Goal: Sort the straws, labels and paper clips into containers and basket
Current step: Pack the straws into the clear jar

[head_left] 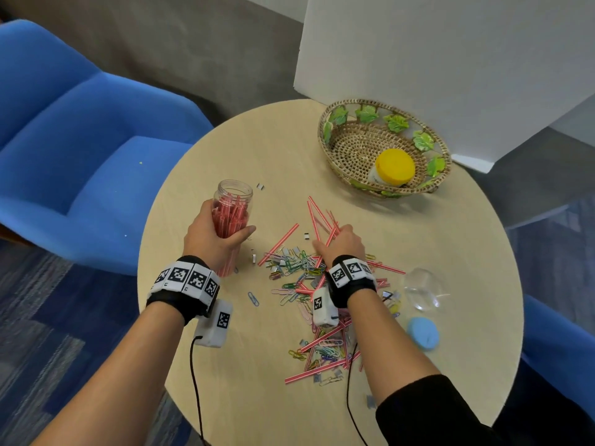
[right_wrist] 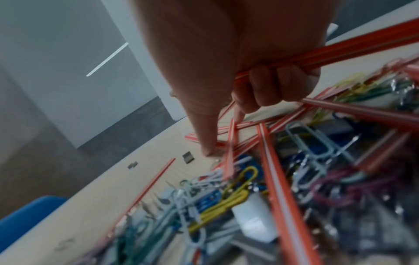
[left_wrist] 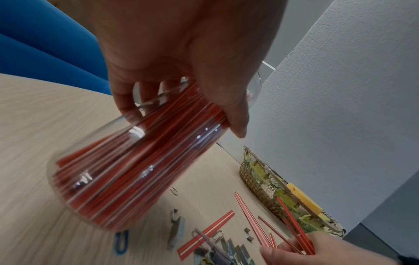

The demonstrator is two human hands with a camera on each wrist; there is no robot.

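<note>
Straws (head_left: 317,217) in grip, fanning away.

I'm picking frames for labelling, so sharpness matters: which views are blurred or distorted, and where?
Head view: mostly sharp, with wide-angle bending at the round pale wooden table rim. Left wrist view: the clear plastic jar of red striped straws is motion-smeared under the left hand. Right wrist view: the nearby pile of coloured paper clips is blurred; the right hand is dim.

Red-and-white striped straws (head_left: 322,217), multicoloured paper clips (head_left: 297,268), yellow-lidded bottle (head_left: 394,169), blue chair (head_left: 80,149).
</note>
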